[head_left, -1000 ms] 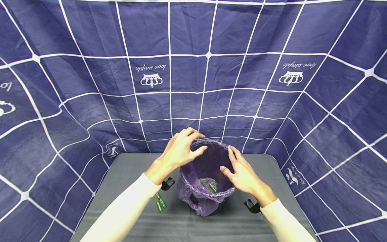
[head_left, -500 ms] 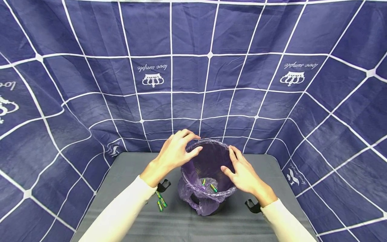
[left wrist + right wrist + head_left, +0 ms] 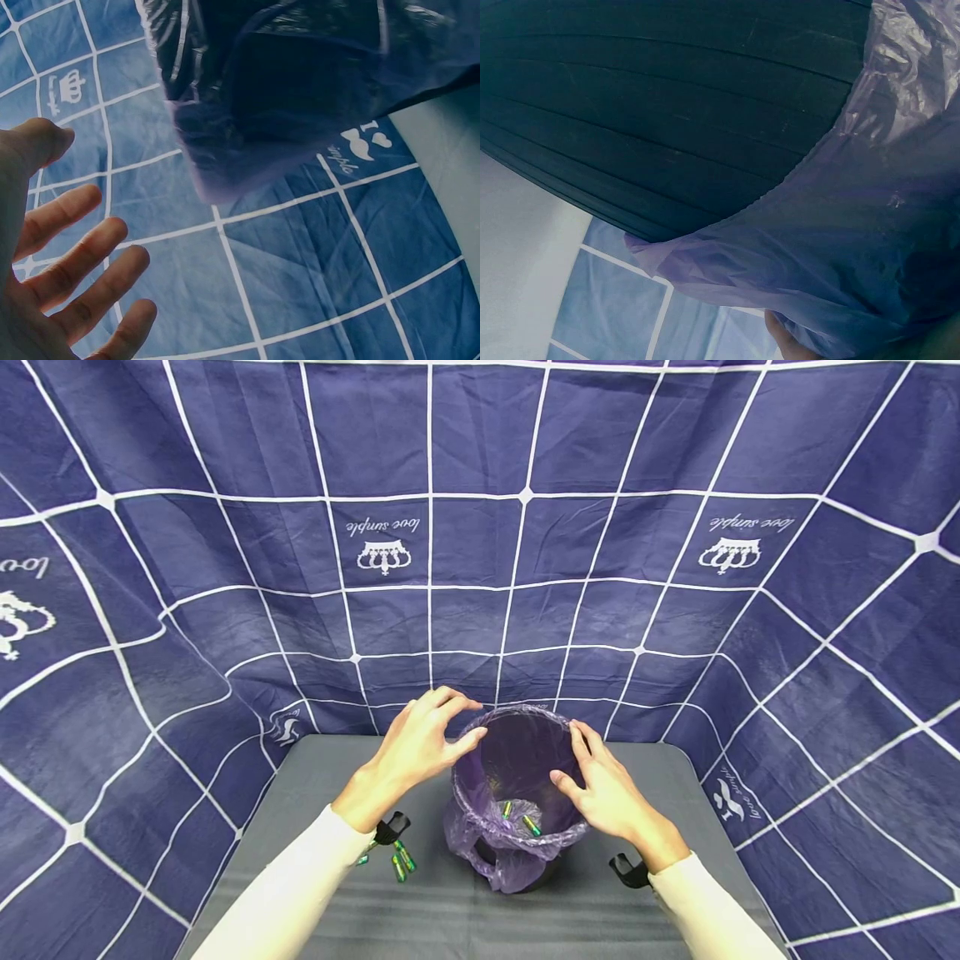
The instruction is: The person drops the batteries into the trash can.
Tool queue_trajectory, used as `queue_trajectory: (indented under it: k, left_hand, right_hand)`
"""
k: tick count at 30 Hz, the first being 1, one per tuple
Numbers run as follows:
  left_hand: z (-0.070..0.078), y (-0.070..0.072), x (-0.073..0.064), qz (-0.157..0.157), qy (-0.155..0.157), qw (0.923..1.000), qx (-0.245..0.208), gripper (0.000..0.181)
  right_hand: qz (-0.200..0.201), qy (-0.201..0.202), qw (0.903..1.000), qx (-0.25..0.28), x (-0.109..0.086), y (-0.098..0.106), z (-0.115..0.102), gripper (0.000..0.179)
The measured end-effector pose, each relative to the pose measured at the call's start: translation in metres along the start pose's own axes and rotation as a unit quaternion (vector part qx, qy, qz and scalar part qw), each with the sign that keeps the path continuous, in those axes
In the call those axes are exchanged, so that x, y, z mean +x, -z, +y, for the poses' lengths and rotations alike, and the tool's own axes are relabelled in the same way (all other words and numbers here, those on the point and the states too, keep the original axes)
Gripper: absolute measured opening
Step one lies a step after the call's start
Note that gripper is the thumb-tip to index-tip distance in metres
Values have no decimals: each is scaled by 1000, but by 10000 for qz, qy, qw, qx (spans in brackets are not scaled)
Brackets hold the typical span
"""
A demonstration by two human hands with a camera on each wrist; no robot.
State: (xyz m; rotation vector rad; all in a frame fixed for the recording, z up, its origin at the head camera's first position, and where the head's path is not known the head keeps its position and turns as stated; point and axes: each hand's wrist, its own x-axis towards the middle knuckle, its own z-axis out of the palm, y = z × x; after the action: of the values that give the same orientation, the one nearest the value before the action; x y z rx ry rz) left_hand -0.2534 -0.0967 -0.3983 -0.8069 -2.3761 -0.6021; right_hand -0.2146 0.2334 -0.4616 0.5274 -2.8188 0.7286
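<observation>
A dark ribbed trash bin (image 3: 667,120) stands on the grey table, lined with a purple plastic garbage bag (image 3: 513,867) folded over its rim. Two green-and-yellow batteries (image 3: 531,825) lie inside at the bottom. Left of the rim, my left hand (image 3: 420,739) hovers with spread fingers and holds nothing; the left wrist view shows its fingers (image 3: 94,251) apart from the bag. My right hand (image 3: 611,793) rests its fingertips on the bag-covered right rim, its thumb over the opening. In the right wrist view the bag hides most of this hand.
Several more batteries (image 3: 399,867) lie on the grey table (image 3: 420,918) left of the bin, partly behind the left wrist strap (image 3: 392,828). Blue cloth (image 3: 465,543) with white grid lines hangs at the back and both sides.
My left hand has drawn away to the left from the bin's rim, with its fingers still spread. The right hand stays at the rim, nearly unmoved.
</observation>
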Motion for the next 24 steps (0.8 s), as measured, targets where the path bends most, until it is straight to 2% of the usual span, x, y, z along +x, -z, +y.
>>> queue_trajectory:
  k: [9,24]
  left_hand:
    - [-11,0,-16,47,214,9997,124,35]
    - [-34,-2,-52,149,505,9986,14,35]
  right_hand:
    - [-51,-68,10000,43,0,1,0,88]
    - [-4,-19,10000,59,1,0,2,88]
